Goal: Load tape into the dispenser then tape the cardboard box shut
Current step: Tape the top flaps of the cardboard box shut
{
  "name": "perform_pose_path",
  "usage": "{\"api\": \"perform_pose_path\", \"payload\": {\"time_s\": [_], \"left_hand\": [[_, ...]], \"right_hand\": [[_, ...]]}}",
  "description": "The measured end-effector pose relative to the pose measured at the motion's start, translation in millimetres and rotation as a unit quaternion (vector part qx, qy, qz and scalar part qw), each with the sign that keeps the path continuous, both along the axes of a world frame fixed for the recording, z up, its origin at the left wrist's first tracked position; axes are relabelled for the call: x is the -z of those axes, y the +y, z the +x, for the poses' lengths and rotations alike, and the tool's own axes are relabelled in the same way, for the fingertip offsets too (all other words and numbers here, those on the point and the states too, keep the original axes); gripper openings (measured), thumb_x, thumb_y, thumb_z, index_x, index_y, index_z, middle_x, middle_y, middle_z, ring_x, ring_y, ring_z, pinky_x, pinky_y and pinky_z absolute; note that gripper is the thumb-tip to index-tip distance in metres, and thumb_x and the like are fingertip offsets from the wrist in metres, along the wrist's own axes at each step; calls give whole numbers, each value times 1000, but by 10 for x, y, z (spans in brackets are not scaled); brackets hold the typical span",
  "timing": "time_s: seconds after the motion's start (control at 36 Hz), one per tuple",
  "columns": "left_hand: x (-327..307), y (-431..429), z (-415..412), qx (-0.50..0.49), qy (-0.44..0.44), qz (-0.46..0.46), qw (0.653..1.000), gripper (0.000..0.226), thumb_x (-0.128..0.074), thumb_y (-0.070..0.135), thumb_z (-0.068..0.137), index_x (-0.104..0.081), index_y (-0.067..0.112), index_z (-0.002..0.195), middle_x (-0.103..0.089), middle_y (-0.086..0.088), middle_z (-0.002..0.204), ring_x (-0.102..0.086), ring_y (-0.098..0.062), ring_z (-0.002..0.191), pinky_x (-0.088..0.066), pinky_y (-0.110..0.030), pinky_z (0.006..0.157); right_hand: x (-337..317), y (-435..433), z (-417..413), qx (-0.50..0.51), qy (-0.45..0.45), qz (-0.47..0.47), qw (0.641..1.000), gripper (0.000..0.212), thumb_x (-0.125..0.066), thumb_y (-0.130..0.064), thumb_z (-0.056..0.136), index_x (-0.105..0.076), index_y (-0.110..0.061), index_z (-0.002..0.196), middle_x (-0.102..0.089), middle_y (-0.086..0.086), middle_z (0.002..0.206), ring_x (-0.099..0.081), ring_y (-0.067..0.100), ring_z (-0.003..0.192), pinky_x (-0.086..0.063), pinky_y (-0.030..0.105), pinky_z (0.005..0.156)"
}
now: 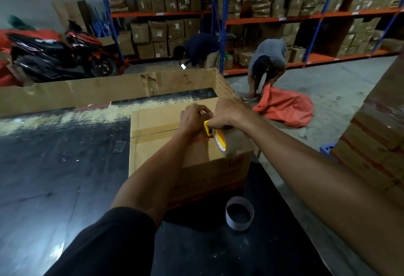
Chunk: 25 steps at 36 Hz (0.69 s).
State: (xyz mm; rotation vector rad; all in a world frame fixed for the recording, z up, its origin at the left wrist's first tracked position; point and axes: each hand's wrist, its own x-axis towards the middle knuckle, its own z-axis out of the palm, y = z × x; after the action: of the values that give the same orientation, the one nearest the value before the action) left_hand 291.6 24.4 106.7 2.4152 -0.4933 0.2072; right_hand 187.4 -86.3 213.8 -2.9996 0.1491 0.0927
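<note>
A brown cardboard box (157,142) stands on the dark table, flaps closed, with an old tape strip along its top seam. On the box top rests a yellow tape dispenser (208,130) holding a tape roll (220,141) with a yellow and white side. My right hand (227,115) grips the dispenser from above. My left hand (193,117) sits just left of it, fingers pinched at the dispenser's front, where the tape end is hidden. An empty cardboard tape core (239,212) stands on the table in front of the box.
A low cardboard wall (87,92) borders the table's far side. Two people bend over on the floor beyond, one beside an orange sack (286,108). Stacked cartons (376,144) rise at right, shelves of boxes behind, a motorbike (59,55) at far left.
</note>
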Motion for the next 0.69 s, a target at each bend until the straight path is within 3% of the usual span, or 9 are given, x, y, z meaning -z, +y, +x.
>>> {"api": "perform_pose_path", "payload": {"time_s": [0.14, 0.28, 0.39, 0.44, 0.53, 0.61, 0.69], "left_hand": [[-59, -37, 17, -31, 28, -19, 999, 30, -67, 28, 86, -67, 16, 113, -68, -6, 90, -66, -31, 97, -51, -46, 88], [-23, -9, 76, -106, 45, -50, 992, 16, -69, 20, 87, -68, 17, 103, -71, -11, 106, -66, -28, 98, -54, -39, 82], [-79, 5, -9, -22, -22, -21, 999, 20, -68, 15, 90, -63, 14, 109, -60, -7, 119, -60, -17, 95, -50, -30, 80], [-96, 65, -82, 55, -56, 8, 997, 19, -65, 12, 93, -67, 12, 112, -65, -9, 121, -64, -18, 101, -52, -29, 87], [23, 216, -111, 121, -29, 107, 986, 23, -58, 16, 98, -69, 9, 116, -69, -16, 116, -67, -28, 104, -52, -34, 89], [125, 318, -86, 109, 26, 174, 978, 36, -42, 35, 104, -59, 22, 134, -55, -20, 138, -56, -36, 126, -46, -47, 107], [38, 306, -124, 119, 49, 205, 970, 42, -37, 32, 108, -50, 22, 146, -41, -22, 154, -42, -39, 142, -33, -48, 118]], "right_hand": [[-65, -33, 89, -3, 51, 22, 998, 37, -68, -43, 80, -59, -13, 99, -61, 11, 100, -63, 31, 98, -54, 42, 85], [-64, -18, 114, -13, 64, 20, 998, 43, -71, -47, 77, -58, -14, 102, -62, 11, 104, -64, 31, 97, -55, 40, 81], [-52, -72, 114, -20, 62, 30, 997, 44, -70, -49, 77, -59, -15, 103, -61, 10, 102, -62, 31, 97, -54, 41, 82], [-69, -89, 126, -23, 65, 32, 997, 39, -70, -47, 79, -56, -14, 93, -60, 8, 95, -61, 29, 92, -51, 39, 76], [-111, -65, 129, -26, 78, 36, 996, 32, -71, -44, 79, -55, -16, 79, -60, 7, 88, -60, 27, 86, -47, 37, 72], [-144, -41, 119, -29, 90, 37, 995, 31, -71, -43, 78, -56, -16, 80, -62, 9, 94, -62, 29, 92, -54, 40, 81], [-178, -46, 100, -34, 100, 34, 994, 33, -71, -44, 79, -60, -14, 88, -61, 9, 96, -62, 30, 95, -54, 42, 86]]}}
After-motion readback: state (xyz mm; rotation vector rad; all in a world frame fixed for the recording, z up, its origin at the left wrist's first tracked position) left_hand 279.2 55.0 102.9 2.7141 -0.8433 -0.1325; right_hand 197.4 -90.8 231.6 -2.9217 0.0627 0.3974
